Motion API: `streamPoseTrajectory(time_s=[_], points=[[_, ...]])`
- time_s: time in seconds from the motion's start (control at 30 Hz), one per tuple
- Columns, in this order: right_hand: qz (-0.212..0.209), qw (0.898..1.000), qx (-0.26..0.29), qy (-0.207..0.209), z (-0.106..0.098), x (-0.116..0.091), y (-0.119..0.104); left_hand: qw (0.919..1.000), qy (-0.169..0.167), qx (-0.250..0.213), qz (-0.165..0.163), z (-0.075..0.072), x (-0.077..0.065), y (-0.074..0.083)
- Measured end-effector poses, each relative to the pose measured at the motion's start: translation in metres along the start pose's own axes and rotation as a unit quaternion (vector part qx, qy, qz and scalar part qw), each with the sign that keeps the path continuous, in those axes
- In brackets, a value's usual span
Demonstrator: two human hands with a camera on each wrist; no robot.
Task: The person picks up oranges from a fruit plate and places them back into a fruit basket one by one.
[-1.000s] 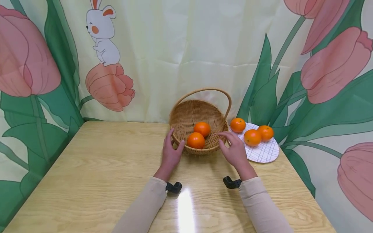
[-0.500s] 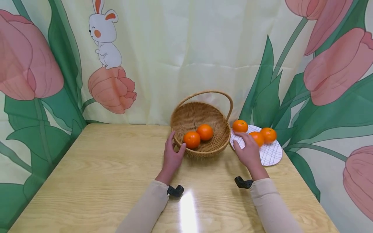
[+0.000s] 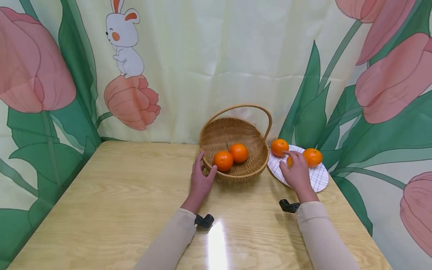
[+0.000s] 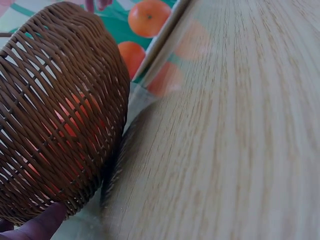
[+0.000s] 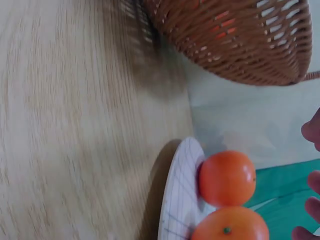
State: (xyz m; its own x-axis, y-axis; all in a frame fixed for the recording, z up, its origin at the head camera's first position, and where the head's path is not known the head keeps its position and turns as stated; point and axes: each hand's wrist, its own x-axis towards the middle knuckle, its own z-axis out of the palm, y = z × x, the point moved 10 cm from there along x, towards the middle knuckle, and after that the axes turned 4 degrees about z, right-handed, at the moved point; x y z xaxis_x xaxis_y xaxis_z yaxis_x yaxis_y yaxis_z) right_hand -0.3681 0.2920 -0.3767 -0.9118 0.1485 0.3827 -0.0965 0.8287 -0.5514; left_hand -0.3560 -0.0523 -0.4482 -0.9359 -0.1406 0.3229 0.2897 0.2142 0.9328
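Note:
A brown wicker basket [image 3: 229, 129] with a tall handle stands at the back of the table, holding two oranges [image 3: 222, 161]. My left hand [image 3: 201, 182] touches its left front side, thumb and fingers spread along the rim. In the left wrist view, a fingertip [image 4: 47, 220] lies against the woven wall. Over the checked white plate [image 3: 318, 180] reaches my right hand [image 3: 297, 176], fingers spread and holding nothing. It partly hides one orange [image 3: 289, 161]; two others on the plate, a back one [image 3: 279, 147] and a right one [image 3: 312, 157], show beside it.
The wooden table [image 3: 135, 195] ends at a curtain [image 3: 182, 75] printed with tulips and a rabbit. The plate lies near the table's right edge, close beside the basket. Black wrist cameras, such as the left one [image 3: 204, 221], are strapped to both wrists.
My right hand has moved from the basket's right rim to the right, over the plate. The two oranges in the basket have shifted slightly. My left hand stays at the basket.

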Motion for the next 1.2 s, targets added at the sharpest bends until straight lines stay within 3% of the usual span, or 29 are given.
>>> streamPoseTrajectory(time_s=[0.13, 0.83, 1.2], points=[[0.015, 1.000, -0.012, -0.018, 0.003, 0.001, 0.006, 0.9999, 0.000, 0.005, -0.016, -0.002, -0.003, -0.005], [0.050, 0.994, -0.076, -0.062, 0.011, 0.021, 0.045, 0.9999, 0.001, -0.005, 0.014, -0.001, 0.000, 0.002], [0.059, 0.992, -0.085, -0.071, 0.018, 0.026, 0.065, 0.9999, -0.006, 0.004, 0.008, 0.000, 0.000, 0.002]])
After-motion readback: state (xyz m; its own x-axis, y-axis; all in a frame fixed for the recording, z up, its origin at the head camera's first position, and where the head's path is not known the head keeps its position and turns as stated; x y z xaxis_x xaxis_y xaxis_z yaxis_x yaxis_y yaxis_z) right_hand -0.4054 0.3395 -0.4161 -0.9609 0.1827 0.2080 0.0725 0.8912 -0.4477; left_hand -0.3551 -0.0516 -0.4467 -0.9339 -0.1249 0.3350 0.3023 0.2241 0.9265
